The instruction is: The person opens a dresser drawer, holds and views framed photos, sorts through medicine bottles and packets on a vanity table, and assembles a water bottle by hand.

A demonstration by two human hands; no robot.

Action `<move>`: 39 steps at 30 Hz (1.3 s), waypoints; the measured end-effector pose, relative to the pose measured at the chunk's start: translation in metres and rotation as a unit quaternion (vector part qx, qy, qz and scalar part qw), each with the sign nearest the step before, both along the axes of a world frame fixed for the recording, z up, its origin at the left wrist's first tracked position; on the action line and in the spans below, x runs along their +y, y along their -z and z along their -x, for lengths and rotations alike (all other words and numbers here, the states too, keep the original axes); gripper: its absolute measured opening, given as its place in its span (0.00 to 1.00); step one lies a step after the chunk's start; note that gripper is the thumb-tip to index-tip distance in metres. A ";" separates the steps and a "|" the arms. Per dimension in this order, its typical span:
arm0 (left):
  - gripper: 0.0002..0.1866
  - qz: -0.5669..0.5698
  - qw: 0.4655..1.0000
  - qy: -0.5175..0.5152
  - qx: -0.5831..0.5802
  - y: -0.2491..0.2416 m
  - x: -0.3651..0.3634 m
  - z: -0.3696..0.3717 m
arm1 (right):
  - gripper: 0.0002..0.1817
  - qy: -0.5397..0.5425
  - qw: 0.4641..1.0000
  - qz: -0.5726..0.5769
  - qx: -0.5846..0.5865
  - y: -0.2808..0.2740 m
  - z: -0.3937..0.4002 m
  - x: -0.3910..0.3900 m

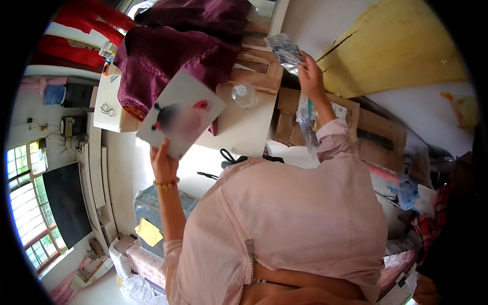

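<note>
My left hand (165,163), a beaded bracelet at its wrist, is closed on the lower edge of a square white picture card (152,130). The card is tilted and carries a print with red and black parts; its middle is blurred. On the other side, my right hand (312,81) is raised and grips a shiny silver packet (285,53) by its lower right end. What the packet contains cannot be made out. Between the two hands, a clear round container (244,96) stands on the white table (235,122). Dark purple cloth (168,56) lies behind the card.
Cardboard boxes (371,136) stand below my right arm, with a clear plastic strip (306,129) hanging there. A yellow panel (396,48) leans at the upper right. Scissors (108,109) lie on the table's left end. A grey-blue covered item (152,208) with yellow paper (149,232) is at lower left.
</note>
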State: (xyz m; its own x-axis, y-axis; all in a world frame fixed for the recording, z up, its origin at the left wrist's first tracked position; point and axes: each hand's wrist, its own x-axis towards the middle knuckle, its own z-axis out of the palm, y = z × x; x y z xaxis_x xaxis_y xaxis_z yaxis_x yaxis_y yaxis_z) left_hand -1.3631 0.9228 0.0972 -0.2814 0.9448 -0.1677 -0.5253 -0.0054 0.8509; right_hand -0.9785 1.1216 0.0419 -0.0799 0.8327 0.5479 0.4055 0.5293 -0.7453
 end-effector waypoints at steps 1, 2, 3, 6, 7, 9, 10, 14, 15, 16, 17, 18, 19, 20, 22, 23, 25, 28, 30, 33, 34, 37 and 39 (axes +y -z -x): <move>0.19 -0.001 1.000 0.010 -0.002 -0.009 0.020 -0.009 | 0.20 0.006 0.998 0.036 0.048 -0.001 -0.008 -0.009; 0.19 -0.023 0.998 0.053 -0.004 -0.003 0.035 -0.004 | 0.20 0.012 0.993 0.072 0.097 -0.002 -0.016 -0.018; 0.18 -0.026 0.999 0.040 0.011 0.002 0.053 -0.001 | 0.20 0.016 0.992 0.072 0.098 -0.002 -0.023 -0.025; 0.16 -0.028 0.998 0.046 0.044 -0.002 0.089 -0.008 | 0.20 0.041 0.982 0.184 0.008 0.002 -0.039 -0.042; 0.14 -0.050 0.997 0.061 0.009 -0.001 0.097 -0.006 | 0.20 0.043 0.982 0.184 0.009 0.005 -0.040 -0.043; 0.13 -0.073 0.994 0.079 -0.025 -0.001 0.102 -0.007 | 0.19 -0.047 0.982 0.179 0.046 0.008 -0.036 -0.042; 0.12 -0.078 0.993 0.074 -0.044 -0.002 0.101 -0.009 | 0.19 -0.083 0.961 0.248 0.085 0.004 -0.029 -0.036; 0.13 -0.077 0.994 0.044 -0.070 -0.005 0.082 -0.011 | 0.20 -0.194 0.933 0.289 0.095 0.036 -0.001 0.021; 0.13 -0.079 0.993 0.045 -0.069 -0.003 0.074 -0.008 | 0.21 -0.232 0.913 0.315 0.115 0.042 0.007 0.035; 0.14 -0.088 0.993 0.045 -0.065 0.001 0.066 -0.002 | 0.22 -0.271 0.890 0.340 0.134 0.042 0.016 0.045; 0.15 -0.097 0.992 0.044 -0.062 0.006 0.056 0.005 | 0.22 -0.273 0.890 0.338 0.135 0.042 0.022 0.053; 0.16 -0.084 0.994 0.020 -0.059 0.008 0.046 0.010 | 0.22 -0.275 0.874 0.374 0.145 0.040 0.029 0.058; 0.16 -0.086 0.994 0.017 -0.058 0.007 0.037 0.012 | 0.23 -0.276 0.856 0.410 0.153 0.040 0.033 0.066; 0.16 -0.071 0.996 -0.004 -0.062 0.007 0.026 0.012 | 0.23 -0.318 0.836 0.419 0.156 0.048 0.036 0.076; 0.17 -0.065 0.995 -0.023 -0.074 0.011 0.007 0.019 | 0.22 -0.316 0.833 0.425 0.163 0.057 0.037 0.092; 0.17 -0.066 0.995 -0.029 -0.075 0.016 -0.002 0.023 | 0.21 -0.310 0.830 0.432 0.172 0.061 0.038 0.097; 0.17 -0.052 0.995 -0.058 -0.069 0.018 -0.015 0.024 | 0.19 -0.299 0.847 0.412 0.156 0.061 0.041 0.097; 0.15 -0.045 0.992 -0.083 -0.086 0.026 -0.033 0.026 | 0.17 -0.292 0.836 0.440 0.151 0.049 0.041 0.096; 0.15 -0.045 0.990 -0.091 -0.097 0.035 -0.040 0.031 | 0.15 -0.282 0.839 0.435 0.165 0.035 0.039 0.093; 0.14 -0.057 0.989 -0.075 -0.113 0.040 -0.046 0.034 | 0.13 -0.267 0.839 0.446 0.161 0.013 0.032 0.081; 0.13 -0.057 0.988 -0.079 -0.117 0.037 -0.046 0.032 | 0.12 -0.287 0.840 0.431 0.163 0.016 0.027 0.079; 0.13 -0.067 0.987 -0.073 -0.127 0.039 -0.047 0.031 | 0.11 -0.238 0.836 0.402 0.289 0.020 0.029 0.065; 0.13 -0.077 0.987 -0.060 -0.130 0.038 -0.045 0.028 | 0.11 -0.242 0.833 0.387 0.314 0.036 0.032 0.066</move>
